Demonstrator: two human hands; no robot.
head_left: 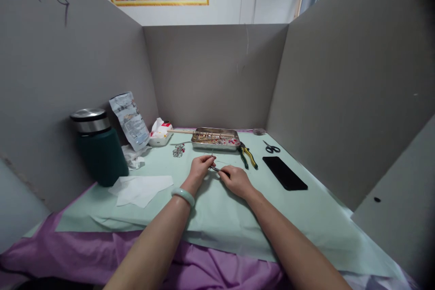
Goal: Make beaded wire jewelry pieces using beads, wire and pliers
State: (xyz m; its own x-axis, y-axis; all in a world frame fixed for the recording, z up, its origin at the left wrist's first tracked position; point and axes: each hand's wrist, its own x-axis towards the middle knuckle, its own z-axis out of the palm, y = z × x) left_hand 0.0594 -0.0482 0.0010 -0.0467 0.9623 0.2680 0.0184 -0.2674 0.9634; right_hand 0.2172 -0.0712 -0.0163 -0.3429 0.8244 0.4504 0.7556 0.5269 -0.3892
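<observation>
My left hand [201, 166], with a pale green bangle [183, 196] on its wrist, is closed in a pinch over the middle of the table. What its fingertips hold is too small to make out; a thin thread-like line shows close by. My right hand [238, 180] is wrapped round a slim metal-tipped tool [215, 169], whose dark handle is mostly hidden in the palm. The tool's tip reaches the left fingertips. Just beyond the hands lies a metal tray [215, 147] of small coloured beads, with a thin wooden stick [183, 131] across it.
Cutting pliers [252, 158] with yellow-green handles, black scissors [272, 147] and a black phone [284, 173] lie to the right. Leftward are a silvery beaded cluster [178, 150], white paper [142, 189], a tissue pack [160, 134], a pouch [130, 120] and a green flask [100, 154]. Grey partitions [217, 77] enclose the table.
</observation>
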